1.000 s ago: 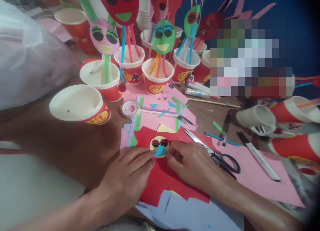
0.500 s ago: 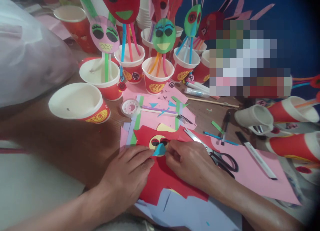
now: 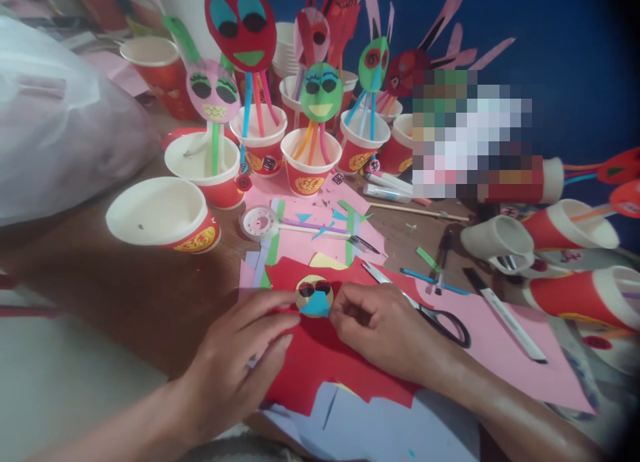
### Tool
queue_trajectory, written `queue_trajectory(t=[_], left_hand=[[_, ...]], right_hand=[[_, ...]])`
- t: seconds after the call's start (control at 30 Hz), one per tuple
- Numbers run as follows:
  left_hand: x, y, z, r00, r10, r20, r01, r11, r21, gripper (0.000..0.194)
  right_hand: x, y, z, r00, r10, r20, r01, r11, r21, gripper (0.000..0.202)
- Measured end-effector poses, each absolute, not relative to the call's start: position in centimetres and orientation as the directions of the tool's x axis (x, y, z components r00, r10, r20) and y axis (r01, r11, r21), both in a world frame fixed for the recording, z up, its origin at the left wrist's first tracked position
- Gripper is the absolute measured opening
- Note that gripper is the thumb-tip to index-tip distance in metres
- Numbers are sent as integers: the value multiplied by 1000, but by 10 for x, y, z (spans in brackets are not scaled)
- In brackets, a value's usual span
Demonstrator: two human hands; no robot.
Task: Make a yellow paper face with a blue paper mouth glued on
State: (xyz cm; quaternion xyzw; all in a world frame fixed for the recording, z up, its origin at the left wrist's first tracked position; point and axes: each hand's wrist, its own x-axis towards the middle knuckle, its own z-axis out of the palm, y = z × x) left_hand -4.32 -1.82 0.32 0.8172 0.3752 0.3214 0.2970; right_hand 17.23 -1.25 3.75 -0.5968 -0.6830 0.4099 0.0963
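A small round yellow face (image 3: 301, 300) with dark eyes lies on red paper (image 3: 310, 355). A blue paper piece (image 3: 316, 303) covers its lower middle. My left hand (image 3: 245, 355) is at the left of the face, its fingers spread and the fingertips by the face's edge. On the right, my right hand (image 3: 370, 322) has thumb and forefinger pinched at the edge of the blue piece. Scissors (image 3: 445, 322) with black handles lie partly under my right forearm. Pink paper (image 3: 520, 349) is under them.
Paper cups (image 3: 310, 175) with paper faces on coloured sticks stand behind. An open cup (image 3: 160, 215) is at the left, near a white plastic bag (image 3: 65, 129). A marker (image 3: 510, 325), a mug (image 3: 500, 239) and tipped cups (image 3: 585, 295) lie at the right.
My left hand's fingers have spread and drawn back a little from the blue piece, uncovering more of the face. The blue piece has turned slightly. The view has shifted a little.
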Motion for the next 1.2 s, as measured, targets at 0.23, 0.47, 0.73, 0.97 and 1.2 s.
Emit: queue_trajectory(t=[0.23, 0.47, 0.73, 0.97, 1.2], left_hand=[[-26, 10, 30, 442, 863, -243, 218, 160, 963, 24], [0, 32, 39, 575, 681, -453, 80, 504, 860, 24], [20, 51, 40, 641, 647, -413, 11, 531, 848, 18], [26, 66, 42, 567, 707, -423, -1, 514, 858, 15], [22, 73, 39, 529, 765, -368, -82, 477, 875, 14]], right_hand=[[178, -14, 48, -336, 876, -346, 531, -128, -838, 13], [185, -12, 58, -305, 902, -307, 440, -152, -885, 15], [195, -2, 58, -137, 979, -151, 415, -82, -906, 16], [214, 20, 58, -64, 977, -204, 486, -148, -861, 20], [252, 9, 69, -43, 975, -218, 935, -38, -352, 23]])
